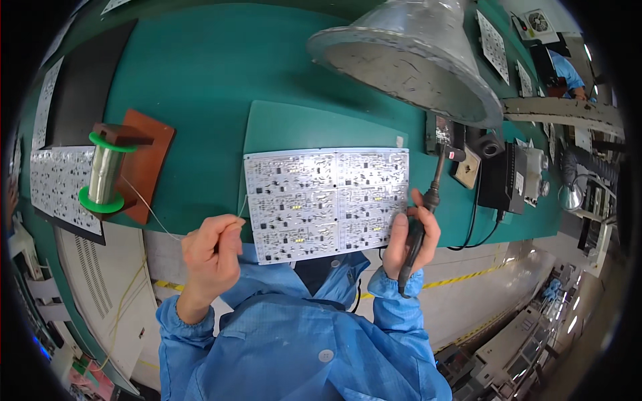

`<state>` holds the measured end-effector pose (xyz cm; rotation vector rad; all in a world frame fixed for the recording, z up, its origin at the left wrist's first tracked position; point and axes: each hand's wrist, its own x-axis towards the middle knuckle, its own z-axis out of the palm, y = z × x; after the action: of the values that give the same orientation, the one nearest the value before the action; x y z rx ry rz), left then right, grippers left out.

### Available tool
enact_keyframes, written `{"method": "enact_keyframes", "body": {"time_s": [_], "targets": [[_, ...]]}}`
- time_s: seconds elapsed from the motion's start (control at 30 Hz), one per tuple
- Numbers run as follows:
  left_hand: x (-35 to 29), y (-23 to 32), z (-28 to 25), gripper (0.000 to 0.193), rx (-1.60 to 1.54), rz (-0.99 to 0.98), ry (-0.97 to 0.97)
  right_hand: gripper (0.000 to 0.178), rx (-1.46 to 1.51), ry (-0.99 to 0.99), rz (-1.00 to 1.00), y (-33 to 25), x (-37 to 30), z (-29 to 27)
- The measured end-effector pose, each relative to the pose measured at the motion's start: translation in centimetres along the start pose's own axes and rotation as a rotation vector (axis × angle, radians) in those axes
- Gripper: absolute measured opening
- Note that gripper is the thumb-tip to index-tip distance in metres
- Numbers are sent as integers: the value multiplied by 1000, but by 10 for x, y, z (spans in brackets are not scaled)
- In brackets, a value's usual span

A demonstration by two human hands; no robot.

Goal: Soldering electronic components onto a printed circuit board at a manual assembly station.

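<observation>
Between my hands lies a white circuit board panel [338,207], dotted with small components, on a green sheet [301,123]. My left hand [212,252] pinches solder wire [152,212] beside the panel's left edge; the wire's tip sticks up past the fingers. That wire runs back to a spool [105,175] with green flanges on a brown stand. My right hand [413,237] is closed around the dark handle of a soldering iron [416,244] at the panel's right edge. The iron points up and away, its tip near the dark holder [441,130].
A metal fume hood [414,60] hangs over the far right of the green table [200,67]. A black soldering station [503,177] with cables stands at right, next to a sponge tray [467,167]. More circuit boards [61,175] lie at left. Another person's blue sleeve [567,70] shows far right.
</observation>
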<state>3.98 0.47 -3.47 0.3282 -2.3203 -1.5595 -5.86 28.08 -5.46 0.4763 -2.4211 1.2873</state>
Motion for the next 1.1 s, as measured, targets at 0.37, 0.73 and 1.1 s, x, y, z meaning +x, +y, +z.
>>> {"method": "enact_keyframes", "body": {"time_s": [0.37,0.73,1.1], "targets": [[0,5,8,7,143,-5,22,34,79,20,47,6,-4,-1],[2,3,7,5,117,74,80,41,95,-14,-17,-6,-4,0],[14,-9,-8,10,35,-147,162,50,112,-151,-88,-15,-5,1]]}}
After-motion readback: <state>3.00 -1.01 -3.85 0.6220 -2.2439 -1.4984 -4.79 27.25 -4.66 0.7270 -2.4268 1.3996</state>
